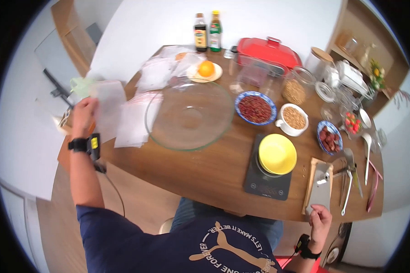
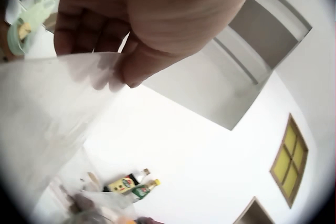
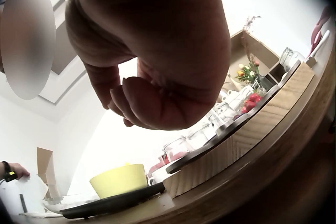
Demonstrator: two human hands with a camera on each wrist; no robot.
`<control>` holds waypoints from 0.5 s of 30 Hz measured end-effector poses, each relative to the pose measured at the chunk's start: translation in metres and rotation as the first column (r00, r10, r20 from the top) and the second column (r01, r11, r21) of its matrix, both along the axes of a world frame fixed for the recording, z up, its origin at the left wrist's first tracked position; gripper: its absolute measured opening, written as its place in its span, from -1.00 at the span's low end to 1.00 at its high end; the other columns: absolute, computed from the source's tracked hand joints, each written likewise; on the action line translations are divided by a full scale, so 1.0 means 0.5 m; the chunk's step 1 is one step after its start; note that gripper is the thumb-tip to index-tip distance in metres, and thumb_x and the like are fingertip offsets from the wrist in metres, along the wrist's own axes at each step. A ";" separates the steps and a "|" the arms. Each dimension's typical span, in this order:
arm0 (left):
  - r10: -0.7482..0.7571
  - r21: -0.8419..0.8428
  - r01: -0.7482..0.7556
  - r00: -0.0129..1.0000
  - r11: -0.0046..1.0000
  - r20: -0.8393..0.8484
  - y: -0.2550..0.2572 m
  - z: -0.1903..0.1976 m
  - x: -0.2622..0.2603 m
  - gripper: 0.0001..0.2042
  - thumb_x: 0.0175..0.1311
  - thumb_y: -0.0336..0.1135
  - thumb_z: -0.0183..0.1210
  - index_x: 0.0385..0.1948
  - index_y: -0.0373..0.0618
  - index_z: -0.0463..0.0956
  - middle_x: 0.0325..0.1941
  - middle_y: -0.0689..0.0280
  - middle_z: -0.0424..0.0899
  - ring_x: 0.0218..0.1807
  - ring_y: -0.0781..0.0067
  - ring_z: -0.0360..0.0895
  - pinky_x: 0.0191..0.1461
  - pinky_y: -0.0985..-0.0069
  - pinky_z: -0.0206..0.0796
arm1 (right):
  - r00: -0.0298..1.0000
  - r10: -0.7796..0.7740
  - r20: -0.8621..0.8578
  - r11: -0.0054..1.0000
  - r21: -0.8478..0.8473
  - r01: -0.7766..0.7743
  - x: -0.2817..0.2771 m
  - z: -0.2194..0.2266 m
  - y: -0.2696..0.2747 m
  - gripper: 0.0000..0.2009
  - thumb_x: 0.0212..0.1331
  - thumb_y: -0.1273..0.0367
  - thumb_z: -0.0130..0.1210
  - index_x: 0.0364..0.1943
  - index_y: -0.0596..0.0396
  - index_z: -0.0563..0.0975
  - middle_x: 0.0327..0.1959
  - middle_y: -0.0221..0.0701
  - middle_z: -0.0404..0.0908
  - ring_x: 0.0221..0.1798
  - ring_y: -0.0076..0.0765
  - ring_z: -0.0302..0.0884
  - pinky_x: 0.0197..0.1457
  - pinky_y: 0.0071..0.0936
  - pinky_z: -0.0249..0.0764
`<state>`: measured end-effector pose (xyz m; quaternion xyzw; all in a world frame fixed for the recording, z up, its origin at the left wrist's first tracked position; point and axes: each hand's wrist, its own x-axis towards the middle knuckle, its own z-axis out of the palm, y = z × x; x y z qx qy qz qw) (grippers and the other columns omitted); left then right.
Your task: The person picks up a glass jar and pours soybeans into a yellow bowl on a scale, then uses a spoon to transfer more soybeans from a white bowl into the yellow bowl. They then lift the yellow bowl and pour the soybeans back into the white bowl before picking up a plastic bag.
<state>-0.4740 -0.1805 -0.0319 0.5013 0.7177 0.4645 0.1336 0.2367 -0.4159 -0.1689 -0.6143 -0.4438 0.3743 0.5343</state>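
Observation:
My left hand [image 1: 83, 117] pinches the edge of a translucent plastic bag [image 1: 109, 109] between thumb and fingers, held up off the table's left edge. In the left wrist view the bag [image 2: 47, 113] hangs flat from the fingertips. More clear bags [image 1: 134, 120] lie in a stack beside it, partly under a large glass bowl [image 1: 191, 116]. My right hand [image 1: 320, 223] is at the table's front edge with loosely curled fingers and nothing visible in them. Closest to it lies a wooden board with a metal plate [image 1: 321, 189].
A yellow bowl [image 1: 278, 154] sits on a black scale [image 1: 264, 189]. Behind are a patterned bowl of dark red pieces [image 1: 256, 108], a white cup of grains [image 1: 294, 118] and a red lidded pot [image 1: 269, 52]. Two sauce bottles [image 1: 215, 34] stand at the back; utensils [image 1: 368, 159] lie right.

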 end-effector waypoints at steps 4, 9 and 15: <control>-0.217 0.182 0.224 0.974 0.957 -0.059 -0.048 0.057 0.040 -0.83 0.34 -0.30 0.10 -0.33 -0.20 0.58 -0.37 0.43 0.58 -0.32 0.63 0.45 -0.17 0.64 0.31 | 1.000 -0.004 -0.029 1.000 -0.004 0.004 -0.012 0.019 -0.002 -0.84 0.13 0.56 0.13 -0.19 0.20 0.60 -0.48 -0.63 0.43 -0.42 -0.71 0.31 -0.38 -0.73 0.21; -0.358 0.191 0.380 0.923 0.905 -0.140 -0.123 0.112 0.166 -0.83 0.27 -0.35 0.14 -0.49 -0.20 0.44 -0.36 0.39 0.50 -0.24 0.56 0.37 -0.06 0.61 0.17 | 0.994 0.063 -0.088 0.997 0.051 -0.059 -0.020 0.038 -0.005 -0.82 0.13 0.56 0.17 -0.16 0.18 0.61 -0.48 -0.68 0.43 -0.45 -0.78 0.24 -0.40 -0.74 0.19; -0.638 0.198 0.706 0.703 0.680 -0.314 -0.171 0.112 0.312 -0.87 0.17 -0.35 0.24 -0.44 -0.16 0.49 -0.35 0.30 0.53 -0.24 0.45 0.44 -0.13 0.53 0.26 | 0.965 0.137 -0.224 0.988 0.094 -0.119 -0.043 0.051 -0.001 -0.79 0.18 0.54 0.18 -0.09 0.17 0.60 -0.45 -0.69 0.47 -0.41 -0.81 0.32 -0.36 -0.76 0.26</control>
